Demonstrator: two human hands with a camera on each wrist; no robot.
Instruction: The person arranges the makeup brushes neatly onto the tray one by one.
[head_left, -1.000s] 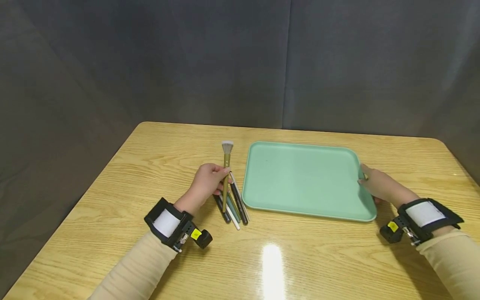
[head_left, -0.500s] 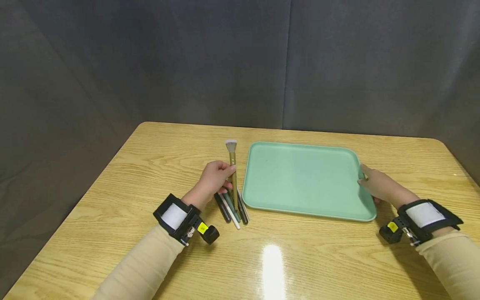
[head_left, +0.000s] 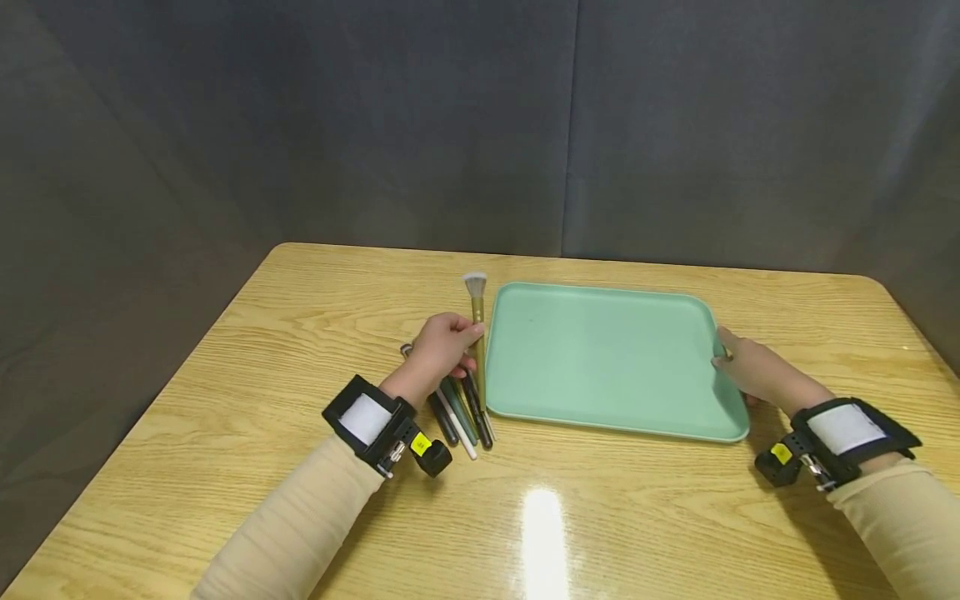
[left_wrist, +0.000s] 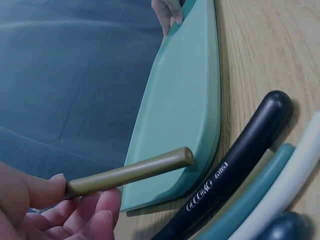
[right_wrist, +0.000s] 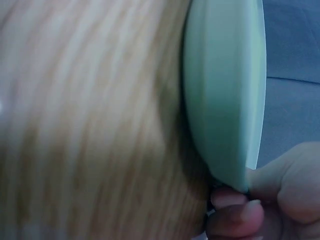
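Head view, change: the left hand (head_left: 438, 354) has carried the makeup brush (head_left: 477, 329) rightward since a second ago; its handle now lies right along the left rim of the tray (head_left: 600, 358), where before it stood over the middle of the pile of pens (head_left: 461, 412). The right hand (head_left: 753, 371) and the tray have not shifted.
Head view, materials: the tray is a smooth mint-green rectangle with rounded corners and a raised lip; the table (head_left: 225, 400) is glossy pale wood grain with a glare spot. The brush has a slim olive-gold handle and a fluffy white tuft pointing away from the person.
Head view, hands: the left hand's fingers curl round the brush handle, holding it above the pens. The right hand rests at the tray's right edge, thumb on the rim.
Left wrist view: thumb and fingers (left_wrist: 95, 220) pinch the round olive handle (left_wrist: 135, 172), whose blunt end points at the tray corner (left_wrist: 185, 125). Below lie a black pen (left_wrist: 235, 165) with lettering, a teal one (left_wrist: 250, 200) and a white one (left_wrist: 285, 192), side by side, touching.
Right wrist view: blurred; the thumb and fingers (right_wrist: 240, 212) clasp the tray's thin rim (right_wrist: 225, 100) from above and below.
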